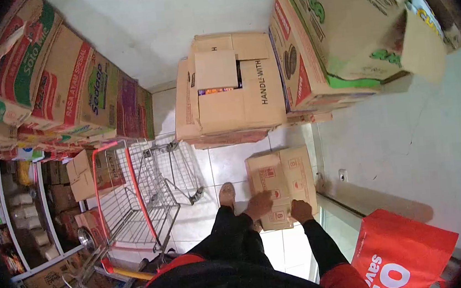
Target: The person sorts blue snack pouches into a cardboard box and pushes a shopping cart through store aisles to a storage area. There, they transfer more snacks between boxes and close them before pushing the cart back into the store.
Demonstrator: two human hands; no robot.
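A brown cardboard box with red printed symbols stands on the tiled floor in front of my feet. My left hand is over its near left side, its fingers blurred against the cardboard. My right hand is at the near part of the same box, close to the middle seam. Its fingers are curled closed, and whatever they hold is hidden. The box top looks closed along the seam.
A wire shopping cart stands on the left, before shelves of goods. Stacked cartons rise at the left. A large carton stands ahead, more cartons at the right. A red bag is at the lower right.
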